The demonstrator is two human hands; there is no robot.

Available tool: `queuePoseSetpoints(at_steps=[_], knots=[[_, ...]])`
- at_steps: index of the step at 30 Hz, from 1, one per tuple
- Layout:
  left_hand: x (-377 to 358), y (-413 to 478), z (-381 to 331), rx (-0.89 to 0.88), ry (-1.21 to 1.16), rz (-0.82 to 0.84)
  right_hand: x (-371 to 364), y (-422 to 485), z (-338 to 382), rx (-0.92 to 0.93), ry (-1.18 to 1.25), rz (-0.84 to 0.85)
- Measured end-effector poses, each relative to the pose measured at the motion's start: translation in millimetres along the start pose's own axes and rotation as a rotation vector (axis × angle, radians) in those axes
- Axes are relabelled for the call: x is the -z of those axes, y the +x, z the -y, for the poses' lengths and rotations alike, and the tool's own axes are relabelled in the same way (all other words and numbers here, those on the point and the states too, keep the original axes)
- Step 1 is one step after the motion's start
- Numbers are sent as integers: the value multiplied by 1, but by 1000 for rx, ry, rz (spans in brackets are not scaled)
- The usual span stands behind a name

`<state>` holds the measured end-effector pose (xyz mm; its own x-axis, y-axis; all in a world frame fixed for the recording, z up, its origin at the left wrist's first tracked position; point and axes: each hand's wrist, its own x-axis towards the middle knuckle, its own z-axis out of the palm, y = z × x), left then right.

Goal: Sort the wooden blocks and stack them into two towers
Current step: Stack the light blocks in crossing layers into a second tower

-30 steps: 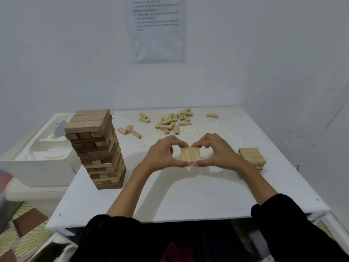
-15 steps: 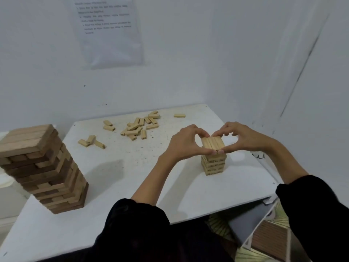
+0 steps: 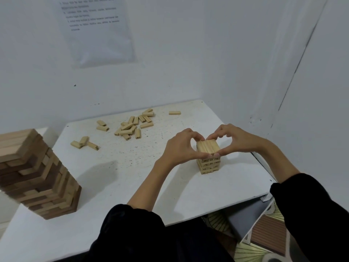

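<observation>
1. Hands framed the light tower (image 3: 208, 164) near the right edge of the table (image 3: 132, 178) in the head view. The left hand (image 3: 180, 148) and right hand (image 3: 238, 141) each pinched its top layer (image 3: 207, 146) between thumb and curled fingers, with the thumb tips nearly meeting at the near side.
2. The step looked like squaring that layer. It would go best with an even squeeze from both sides, edges flush with the course beneath. Both hands should then let go together and lift straight up, since a sideways drag could shear the small stack.
3. Counted: two towers, the light one and a much taller dark tower (image 3: 37, 176) at the left edge. The top layer appeared to hold three blocks. Roughly twenty loose blocks (image 3: 132, 126) lay toward the far edge: one alone, a pair, a trio, and a jumbled cluster too tangled to count exactly.
</observation>
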<state>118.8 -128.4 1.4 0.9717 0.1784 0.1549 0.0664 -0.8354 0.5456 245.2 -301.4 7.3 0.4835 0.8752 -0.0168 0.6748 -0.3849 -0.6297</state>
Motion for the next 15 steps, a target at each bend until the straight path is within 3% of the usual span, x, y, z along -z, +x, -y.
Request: queuePoseSetpoints(at_steps=[9,15], knots=[[0,-2,-4,-5,13,-8,0,-1,2,-13,-26,-6],[13,-4,1,-3,-53,-79,7,2,11,-9,84,-47]])
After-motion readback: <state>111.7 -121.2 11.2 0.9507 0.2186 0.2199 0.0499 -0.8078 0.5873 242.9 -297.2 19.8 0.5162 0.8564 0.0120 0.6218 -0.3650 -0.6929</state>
